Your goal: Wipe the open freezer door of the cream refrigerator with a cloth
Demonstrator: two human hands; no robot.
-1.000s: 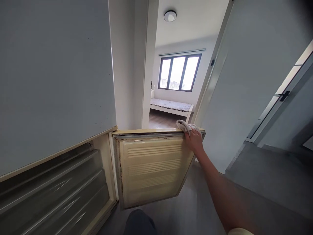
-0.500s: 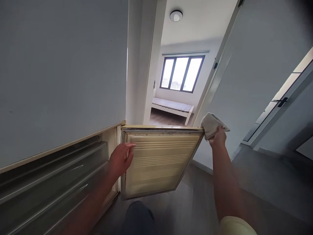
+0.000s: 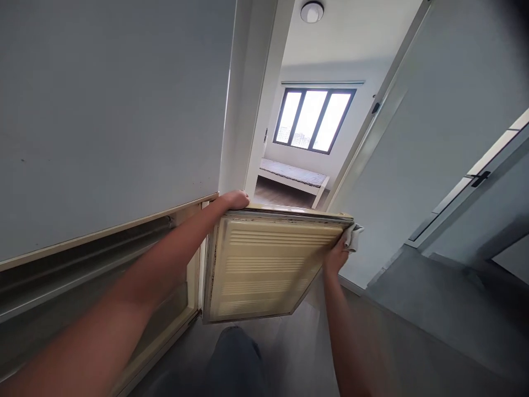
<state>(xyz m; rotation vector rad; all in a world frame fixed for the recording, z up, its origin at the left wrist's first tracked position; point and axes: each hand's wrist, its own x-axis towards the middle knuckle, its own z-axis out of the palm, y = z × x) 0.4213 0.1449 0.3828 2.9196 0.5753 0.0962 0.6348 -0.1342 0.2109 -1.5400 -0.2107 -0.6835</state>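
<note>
A cream-yellow ribbed inner door panel [image 3: 264, 264] of a refrigerator hangs open, with dark grime along its top and left edges. My left hand [image 3: 235, 200] curls over the door's top edge near the cabinet. My right hand [image 3: 336, 256] presses a pale grey cloth [image 3: 353, 237] against the door's right top corner. Most of the cloth is hidden behind the door edge and my fingers.
To the left, a grey refrigerator body [image 3: 103, 110] rises above a lower compartment with clear plastic drawers [image 3: 95, 264]. My leg [image 3: 235, 358] shows below the door. A doorway at the back opens onto a room with a low bed [image 3: 293, 173] and a window [image 3: 314, 120].
My left hand has come up from the panel's face onto the top edge. My right hand has dropped with the cloth from above the corner to the door's right side.
</note>
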